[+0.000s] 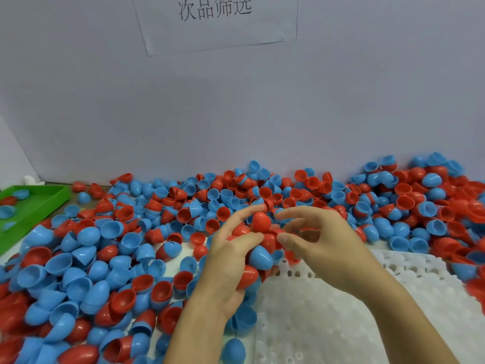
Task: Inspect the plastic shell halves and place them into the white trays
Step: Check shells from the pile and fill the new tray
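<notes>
A big heap of red and blue plastic shell halves (136,232) covers the table. My left hand (231,256) cradles a bunch of them against its palm, among them a blue shell half (260,256) and a red one (248,278). My right hand (309,240) hovers close beside it, fingers spread, its fingertips touching a red shell half (261,222) at the top of the bunch. A white perforated tray (341,311) lies under my right forearm, with nothing seated in its visible holes.
A green tray (39,203) at the far left holds a few shell halves. A white wall with a taped paper sign (215,19) stands right behind the heap. More shell halves pile up at the right edge.
</notes>
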